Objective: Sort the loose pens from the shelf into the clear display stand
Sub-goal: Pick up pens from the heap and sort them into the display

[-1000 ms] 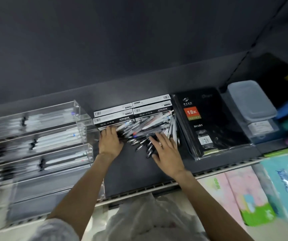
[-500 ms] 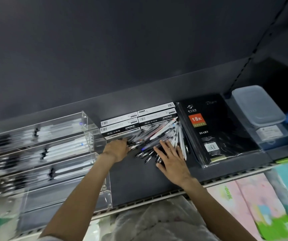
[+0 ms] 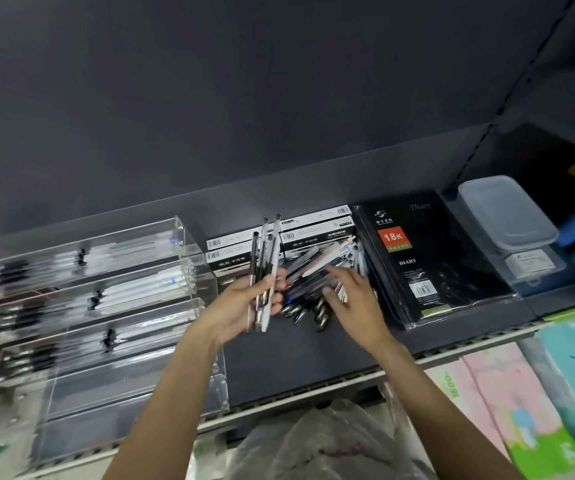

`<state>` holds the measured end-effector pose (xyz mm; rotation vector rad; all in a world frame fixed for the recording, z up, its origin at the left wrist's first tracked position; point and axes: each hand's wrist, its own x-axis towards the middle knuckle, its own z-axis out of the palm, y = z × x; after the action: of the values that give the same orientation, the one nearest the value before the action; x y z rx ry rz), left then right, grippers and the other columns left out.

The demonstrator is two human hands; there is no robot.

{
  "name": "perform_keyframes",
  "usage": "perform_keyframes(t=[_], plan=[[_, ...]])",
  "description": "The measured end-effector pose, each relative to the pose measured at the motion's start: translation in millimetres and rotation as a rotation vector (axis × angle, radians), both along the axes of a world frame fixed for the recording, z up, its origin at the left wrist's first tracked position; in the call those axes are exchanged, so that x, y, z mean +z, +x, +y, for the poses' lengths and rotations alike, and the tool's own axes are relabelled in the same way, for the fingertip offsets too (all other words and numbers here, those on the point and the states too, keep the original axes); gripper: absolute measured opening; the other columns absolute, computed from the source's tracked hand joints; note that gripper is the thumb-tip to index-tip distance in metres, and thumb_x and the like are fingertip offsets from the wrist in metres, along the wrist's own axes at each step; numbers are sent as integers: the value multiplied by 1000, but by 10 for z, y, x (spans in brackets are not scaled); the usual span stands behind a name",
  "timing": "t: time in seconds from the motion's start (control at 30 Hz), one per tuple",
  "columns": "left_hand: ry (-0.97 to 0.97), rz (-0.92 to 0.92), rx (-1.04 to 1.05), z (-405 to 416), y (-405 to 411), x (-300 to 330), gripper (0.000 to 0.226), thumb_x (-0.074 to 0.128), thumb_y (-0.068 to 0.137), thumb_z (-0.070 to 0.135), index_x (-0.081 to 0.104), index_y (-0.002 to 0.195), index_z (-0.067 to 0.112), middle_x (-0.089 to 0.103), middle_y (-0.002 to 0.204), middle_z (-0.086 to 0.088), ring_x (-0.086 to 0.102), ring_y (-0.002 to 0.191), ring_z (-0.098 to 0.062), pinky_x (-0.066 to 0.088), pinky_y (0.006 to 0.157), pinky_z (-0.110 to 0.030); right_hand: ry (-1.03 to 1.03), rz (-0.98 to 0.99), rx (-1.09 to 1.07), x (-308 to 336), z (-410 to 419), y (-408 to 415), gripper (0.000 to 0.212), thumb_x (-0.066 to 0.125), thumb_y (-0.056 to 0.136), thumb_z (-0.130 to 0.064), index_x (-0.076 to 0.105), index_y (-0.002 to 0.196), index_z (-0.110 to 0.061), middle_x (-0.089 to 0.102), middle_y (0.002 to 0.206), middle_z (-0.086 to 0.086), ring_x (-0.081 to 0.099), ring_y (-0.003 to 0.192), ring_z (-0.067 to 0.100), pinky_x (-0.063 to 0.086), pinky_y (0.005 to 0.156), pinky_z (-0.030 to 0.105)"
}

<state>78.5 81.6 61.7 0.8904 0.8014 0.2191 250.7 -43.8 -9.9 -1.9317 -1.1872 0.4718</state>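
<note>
Head view: my left hand (image 3: 244,303) grips a bundle of pens (image 3: 263,271), their long axes running away from me, tips up. The clear display stand (image 3: 85,299) sits just to that hand's left, its tiers running crosswise, so I judge the bundle must turn before going in. My right hand (image 3: 352,299) rests, fingers spread, on the loose pile (image 3: 317,268). Pen boxes (image 3: 317,226) lie behind, a diary (image 3: 428,258) at right; nothing blocks the way.
</note>
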Motion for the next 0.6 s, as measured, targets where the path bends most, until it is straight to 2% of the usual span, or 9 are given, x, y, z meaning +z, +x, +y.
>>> perform_keyframes(t=[0.1,0.17,0.2,0.27,0.37,0.43,0.5,0.6], plan=[[-127,-103,6,-195,16,-35,34,56,82,14,62,115,6,68,84,-1,64,69,-12,57,67,-26,69,413,19,341,97,32,38,58,92,-27,49,129,-30,62,104,-14,59,99,10,46,94,32],[-143,-111,-26,-319,37,-47,33,56,82,12,62,114,7,70,86,-2,67,71,-13,58,67,-27,80,582,58,529,172,42,40,59,91,-30,46,128,-36,63,103,-12,61,88,3,48,82,22],[-148,-110,-43,-377,50,-49,31,55,84,11,62,114,8,71,88,-2,68,73,-13,58,67,-27,61,609,82,617,206,42,42,58,91,-30,44,130,-37,63,104,-11,60,80,-1,47,73,16],[-146,-99,-68,-463,66,-52,26,52,90,7,63,113,9,73,91,-3,70,76,-14,58,69,-29,-4,583,126,738,274,51,46,54,93,-35,37,136,-38,61,106,-12,57,73,-3,43,64,15],[-135,-83,-92,-539,70,-47,24,50,92,4,65,110,12,74,95,-2,70,79,-14,58,69,-28,-62,525,184,819,361,94,40,45,98,-31,39,138,-28,62,109,-8,57,83,-10,41,60,11],[-126,-80,-107,-562,55,-50,26,52,91,4,65,112,13,73,97,-1,70,78,-12,57,69,-27,-85,480,210,825,400,111,36,45,99,-24,45,135,-19,65,104,-3,56,76,-14,38,59,4],[-124,-94,-126,-568,21,-59,32,56,87,5,63,117,12,72,100,-1,68,80,-12,56,68,-26,-123,478,221,836,425,117,38,47,98,-22,45,136,-17,65,97,-4,55,75,-5,37,57,5],[-135,-113,-146,-561,-41,-80,40,58,83,2,59,122,9,71,106,-5,69,84,-14,56,70,-29,-228,517,286,878,429,136,39,48,98,-22,45,137,-21,62,90,-8,50,75,11,36,53,15]])
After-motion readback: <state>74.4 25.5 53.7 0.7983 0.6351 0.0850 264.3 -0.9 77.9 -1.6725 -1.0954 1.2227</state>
